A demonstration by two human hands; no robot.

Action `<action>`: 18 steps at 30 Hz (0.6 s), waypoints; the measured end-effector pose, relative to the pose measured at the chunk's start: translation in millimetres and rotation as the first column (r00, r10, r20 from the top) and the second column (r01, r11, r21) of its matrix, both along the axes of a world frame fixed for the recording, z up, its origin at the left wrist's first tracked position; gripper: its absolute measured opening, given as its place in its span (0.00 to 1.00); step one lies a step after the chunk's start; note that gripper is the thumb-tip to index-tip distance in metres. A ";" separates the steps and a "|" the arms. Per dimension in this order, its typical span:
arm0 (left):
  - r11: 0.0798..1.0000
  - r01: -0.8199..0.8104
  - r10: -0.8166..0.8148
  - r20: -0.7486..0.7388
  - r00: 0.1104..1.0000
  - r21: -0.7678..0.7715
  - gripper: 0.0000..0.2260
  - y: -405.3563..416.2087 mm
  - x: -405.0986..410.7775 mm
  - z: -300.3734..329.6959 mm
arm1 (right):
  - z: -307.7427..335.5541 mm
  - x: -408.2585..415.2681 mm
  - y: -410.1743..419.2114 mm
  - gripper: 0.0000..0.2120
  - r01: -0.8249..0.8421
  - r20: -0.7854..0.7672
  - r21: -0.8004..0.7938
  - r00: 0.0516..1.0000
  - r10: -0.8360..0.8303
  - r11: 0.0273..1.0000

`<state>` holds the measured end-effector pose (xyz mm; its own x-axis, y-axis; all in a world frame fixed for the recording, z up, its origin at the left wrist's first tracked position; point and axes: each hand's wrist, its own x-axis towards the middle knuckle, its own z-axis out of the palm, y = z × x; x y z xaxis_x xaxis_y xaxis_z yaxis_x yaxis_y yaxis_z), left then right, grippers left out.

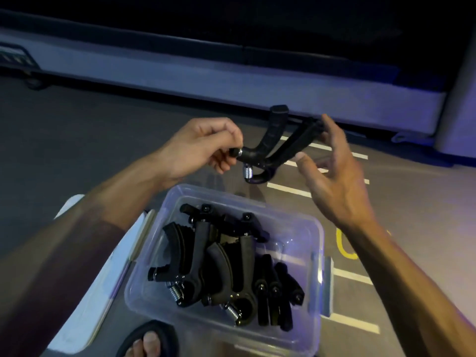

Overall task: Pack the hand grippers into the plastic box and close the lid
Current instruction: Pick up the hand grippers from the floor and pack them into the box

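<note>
— Between our hands, above the far rim of the plastic box (pixel 318 229), hangs the one hand gripper (pixel 277 148) we have not packed yet. Which hand has it?

— Our left hand (pixel 199 148) does, its fingertips pinching the small knob at the near-left end. Our right hand (pixel 332 173) is released, fingers spread, the tips just beside or perhaps brushing the far handle; we cannot tell whether they touch.

— And how does its long axis run?

— From our left hand away and rightward towards our right fingertips, the two handles splaying at that far end, the spring (pixel 247 172) hanging under the left end.

— Where does the box lie from there?

— Below and nearer us than both hands, lid off, with the packed grippers (pixel 221 264) lying mostly lengthwise, front to back. The free room looks to be on the right side, under our right forearm.

— So we judge the move is down and towards us, turning the axis to match the others, with our left hand the one to carry it.
</note>
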<state>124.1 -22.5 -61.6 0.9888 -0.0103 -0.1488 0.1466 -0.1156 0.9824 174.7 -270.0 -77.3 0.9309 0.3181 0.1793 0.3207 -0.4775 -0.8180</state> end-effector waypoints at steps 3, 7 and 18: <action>0.998 0.013 -0.015 -0.040 0.999 -0.056 0.06 -14.7 -18.0 -1.4 | 13.1 -5.9 -16.9 0.08 -0.152 -0.079 0.021 0.985 0.153 0.988; 0.996 0.017 -0.025 -0.097 0.995 -0.084 0.06 -27.9 -30.7 -6.4 | 24.6 -20.9 -34.7 0.14 -0.222 -0.119 -0.013 0.969 0.219 0.975; 0.860 0.152 -0.130 -0.078 0.988 0.488 0.06 -56.0 -41.8 -35.5 | 30.9 -31.0 -48.0 0.18 -0.343 -0.069 -0.656 0.914 0.399 0.672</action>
